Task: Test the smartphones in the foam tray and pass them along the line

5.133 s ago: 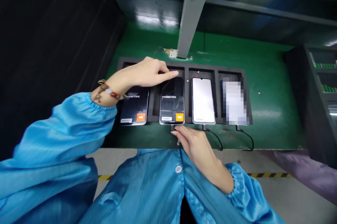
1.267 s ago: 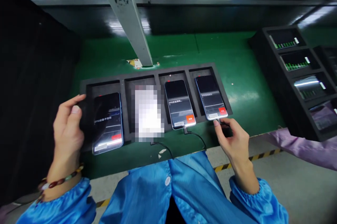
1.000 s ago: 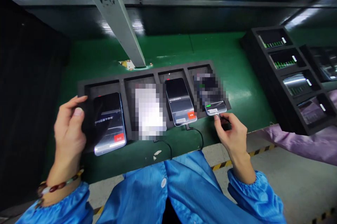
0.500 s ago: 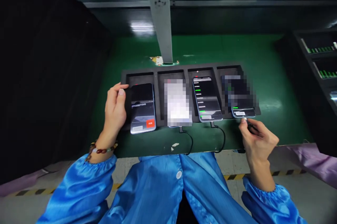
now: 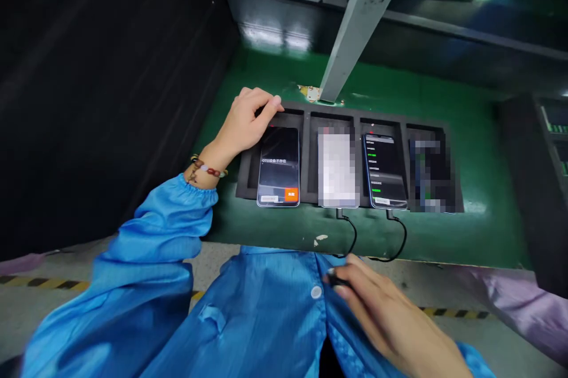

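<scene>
A black foam tray (image 5: 306, 120) with four slots lies on the green bench (image 5: 479, 189). Each slot holds a phone. The leftmost phone (image 5: 278, 167) shows a dark screen with an orange button and has no cable in it. My left hand (image 5: 247, 125) curls its fingers over that phone's top end at the tray's far left corner. Black cables (image 5: 352, 235) run from the second phone (image 5: 338, 171) and the third phone (image 5: 384, 171). My right hand (image 5: 384, 313) is low by the bench's front edge, pinching a small dark cable plug (image 5: 332, 279).
A grey metal post (image 5: 359, 29) stands just behind the tray. A black wall (image 5: 110, 70) closes the left side. A black rack (image 5: 550, 159) sits at the right. Another person's purple sleeve (image 5: 528, 301) shows at the lower right.
My right hand left the rightmost phone and dropped to the bench's front edge, now pinching a plug. My left hand moved from the leftmost phone's side to its top end.
</scene>
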Motion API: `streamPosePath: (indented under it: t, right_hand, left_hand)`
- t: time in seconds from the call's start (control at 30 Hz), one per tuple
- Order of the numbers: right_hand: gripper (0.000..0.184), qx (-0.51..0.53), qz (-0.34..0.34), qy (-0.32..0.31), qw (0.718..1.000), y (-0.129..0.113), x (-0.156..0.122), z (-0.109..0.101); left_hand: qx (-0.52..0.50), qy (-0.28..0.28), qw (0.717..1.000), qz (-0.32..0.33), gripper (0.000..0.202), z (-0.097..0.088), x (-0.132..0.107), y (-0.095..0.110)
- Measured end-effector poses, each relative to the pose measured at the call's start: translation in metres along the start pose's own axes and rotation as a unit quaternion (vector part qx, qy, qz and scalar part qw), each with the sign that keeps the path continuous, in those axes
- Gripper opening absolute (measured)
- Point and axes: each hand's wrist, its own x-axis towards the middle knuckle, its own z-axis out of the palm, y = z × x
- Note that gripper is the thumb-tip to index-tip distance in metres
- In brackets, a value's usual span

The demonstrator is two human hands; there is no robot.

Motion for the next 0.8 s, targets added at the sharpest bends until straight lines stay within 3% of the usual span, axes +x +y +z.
streamPosePath:
  t: [0.07, 0.13, 0.27, 0.8]
  right_hand:
    - [0.035, -0.01, -0.032, -0.021, 0.999, -0.011, 0.037, 0.026]
    - [0.041, -0.055, -0.069, 0.0, 0.996, -0.011, 0.069, 0.048]
    - [0.044, -0.134, -0.098, 0.029, 0.986, -0.005, 0.106, 0.07]
    - [0.041, -0.09, -0.022, -0.004, 0.996, -0.004, 0.115, 0.066]
  left_hand:
    - [-0.012, 0.011, 1.0, 0.019, 0.059, 0.005, -0.004, -0.002]
    - [-0.017, 0.012, 0.999, 0.039, 0.06, 0.007, -0.01, -0.005]
    - [-0.021, 0.007, 0.999, 0.046, 0.061, 0.008, -0.014, -0.008]
    - [-0.048, 0.005, 0.999, 0.007, 0.059, 0.012, -0.013, -0.006]
